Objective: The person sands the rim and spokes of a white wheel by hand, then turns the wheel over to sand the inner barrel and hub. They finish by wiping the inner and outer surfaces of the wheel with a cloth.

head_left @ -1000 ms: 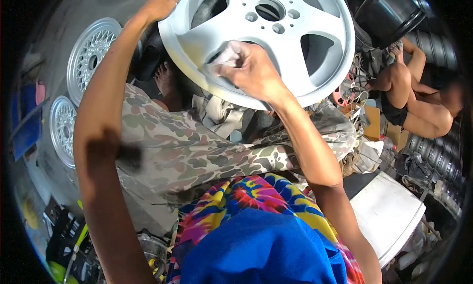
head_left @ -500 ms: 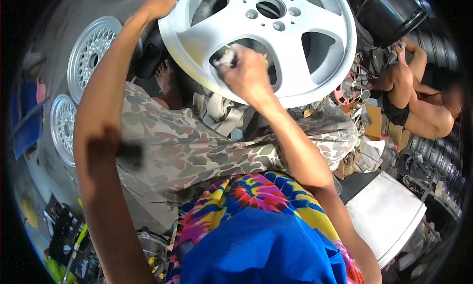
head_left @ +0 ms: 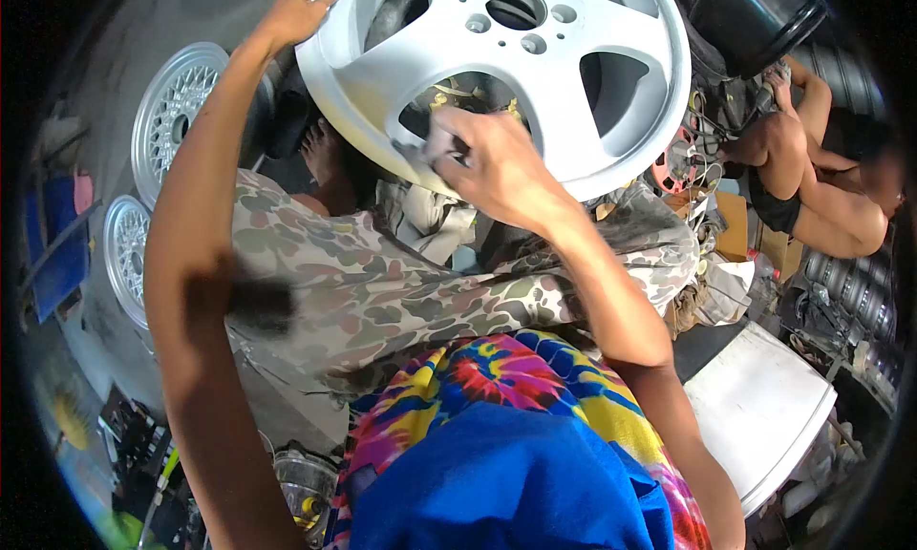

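A large white alloy wheel rim point(head_left: 564, 101) with wide spokes and bolt holes stands tilted in front of my knees. Its upper left edge is held by my left hand point(head_left: 298, 15), the thumb lying toward the face and the other fingers partly cut off by the frame. Curled low over the front lip is my right hand point(head_left: 497, 163), just below a spoke opening. A small grey-white folded piece point(head_left: 420, 156), blurred by motion, is pinched under those fingers; I cannot tell if it is cloth or sandpaper. Camouflage-patterned fabric point(head_left: 401, 273) covers my legs beneath the rim.
Two silver mesh-pattern rims point(head_left: 177, 120) lie on the floor at left. Another person point(head_left: 812, 168) sits at right near a black barrel-shaped rim point(head_left: 759, 20) and stacked metal rims point(head_left: 850, 287). A white panel point(head_left: 759, 407) lies at lower right, with cardboard point(head_left: 731, 221) and cables beyond.
My right hand has moved down from the spoke opening to the rim's outer lip, with the grey-white piece in its fingers. My left hand keeps its hold on the edge.
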A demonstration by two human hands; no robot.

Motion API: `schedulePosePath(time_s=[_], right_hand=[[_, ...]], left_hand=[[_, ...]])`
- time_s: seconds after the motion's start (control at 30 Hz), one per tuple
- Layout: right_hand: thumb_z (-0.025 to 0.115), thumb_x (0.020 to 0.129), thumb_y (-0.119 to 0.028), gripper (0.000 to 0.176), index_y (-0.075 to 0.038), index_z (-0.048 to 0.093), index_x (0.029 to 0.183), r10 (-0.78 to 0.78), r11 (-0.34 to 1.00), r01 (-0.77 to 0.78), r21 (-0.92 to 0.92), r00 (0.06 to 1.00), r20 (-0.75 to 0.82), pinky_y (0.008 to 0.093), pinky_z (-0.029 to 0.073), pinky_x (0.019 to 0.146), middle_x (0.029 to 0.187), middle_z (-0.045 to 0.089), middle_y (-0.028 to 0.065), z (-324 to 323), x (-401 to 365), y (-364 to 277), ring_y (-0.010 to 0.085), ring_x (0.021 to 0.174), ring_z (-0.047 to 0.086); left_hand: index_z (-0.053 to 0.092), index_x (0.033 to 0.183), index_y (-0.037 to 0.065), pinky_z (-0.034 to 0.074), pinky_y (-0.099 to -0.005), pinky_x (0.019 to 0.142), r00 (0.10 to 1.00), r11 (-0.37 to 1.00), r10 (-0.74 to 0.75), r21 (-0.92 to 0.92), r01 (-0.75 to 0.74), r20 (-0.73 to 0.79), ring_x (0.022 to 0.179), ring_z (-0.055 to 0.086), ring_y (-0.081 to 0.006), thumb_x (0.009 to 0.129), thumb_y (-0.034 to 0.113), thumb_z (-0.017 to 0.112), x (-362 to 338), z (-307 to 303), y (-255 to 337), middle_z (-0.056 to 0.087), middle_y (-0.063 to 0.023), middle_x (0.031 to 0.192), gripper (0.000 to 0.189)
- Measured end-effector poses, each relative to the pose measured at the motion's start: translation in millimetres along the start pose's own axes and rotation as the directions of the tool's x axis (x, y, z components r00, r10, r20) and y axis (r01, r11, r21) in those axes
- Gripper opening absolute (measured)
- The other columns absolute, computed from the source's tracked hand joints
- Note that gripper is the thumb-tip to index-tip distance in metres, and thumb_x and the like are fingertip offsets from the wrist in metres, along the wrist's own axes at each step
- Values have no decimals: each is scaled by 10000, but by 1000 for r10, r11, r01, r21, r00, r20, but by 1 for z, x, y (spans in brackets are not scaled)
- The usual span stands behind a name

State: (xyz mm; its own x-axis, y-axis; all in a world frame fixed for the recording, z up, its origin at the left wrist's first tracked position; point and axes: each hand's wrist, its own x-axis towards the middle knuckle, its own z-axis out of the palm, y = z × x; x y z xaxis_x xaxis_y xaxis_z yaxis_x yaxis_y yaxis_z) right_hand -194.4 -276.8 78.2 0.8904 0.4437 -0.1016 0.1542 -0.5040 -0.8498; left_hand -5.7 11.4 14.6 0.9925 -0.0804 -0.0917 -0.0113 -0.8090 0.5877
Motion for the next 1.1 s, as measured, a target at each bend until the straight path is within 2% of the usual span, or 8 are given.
schedulePosePath(time_s=[0.1,0.23,0.43,0.5,0.6,0.67,0.8,1.1], right_hand=[[646,782,11,111,-5,630,890,53,999,-54,5,993,110,504,519,708,773,667,241,-12,-9,3,451,779,673],[664,777,2,141,10,628,912,-78,997,73,-39,988,-132,512,532,750,846,689,241,28,19,0,474,866,659],[677,781,-7,144,5,640,920,0,997,6,-72,996,88,512,535,748,834,683,253,-13,-9,1,459,851,674],[665,786,32,123,-13,627,894,-61,993,67,-96,996,65,425,505,632,777,686,175,-7,-4,3,327,666,677],[676,785,17,112,0,623,882,-230,970,220,-104,968,-98,450,507,638,747,658,198,22,19,1,386,673,663],[680,785,7,122,3,629,896,-244,967,236,-95,966,-85,459,509,646,753,654,214,18,22,-2,416,686,656],[661,750,13,261,21,666,1012,-41,992,47,-119,998,53,512,535,779,841,676,275,10,14,-6,473,868,663],[658,787,-18,104,-9,670,890,55,996,-54,-69,998,19,503,526,748,762,660,260,-2,2,0,442,804,683]], left_hand=[[415,1408,-56,347,-416,1162,1000,999,5,-33,-5,3,1360,484,-395,968,294,611,-6,-2,6,529,-324,1388,596],[413,1406,-63,368,-418,1145,980,990,120,93,-106,-159,1340,502,-393,969,287,609,12,18,-38,538,-320,1380,593],[366,1456,-93,339,-398,1173,1000,989,1,-145,2,26,1395,460,-385,967,289,611,-13,-8,10,504,-322,1437,667],[389,1434,-83,338,-399,1172,998,992,16,-126,-9,53,1386,467,-385,965,292,610,-12,-9,11,518,-318,1419,640],[387,1446,-68,337,-405,1175,987,996,67,74,-56,-149,1386,466,-384,969,303,609,9,16,-37,511,-312,1430,645],[339,1485,-74,311,-399,1195,998,999,32,33,-30,-52,1422,425,-379,973,321,605,9,5,-26,467,-311,1476,699],[225,1556,-82,252,-391,1234,986,985,-166,58,165,13,1490,334,-368,980,375,594,-1,2,-6,368,-311,1562,823],[250,1530,-111,242,-392,1239,999,1000,-10,1,10,37,1501,300,-387,986,377,580,17,18,-30,329,-328,1574,801]])
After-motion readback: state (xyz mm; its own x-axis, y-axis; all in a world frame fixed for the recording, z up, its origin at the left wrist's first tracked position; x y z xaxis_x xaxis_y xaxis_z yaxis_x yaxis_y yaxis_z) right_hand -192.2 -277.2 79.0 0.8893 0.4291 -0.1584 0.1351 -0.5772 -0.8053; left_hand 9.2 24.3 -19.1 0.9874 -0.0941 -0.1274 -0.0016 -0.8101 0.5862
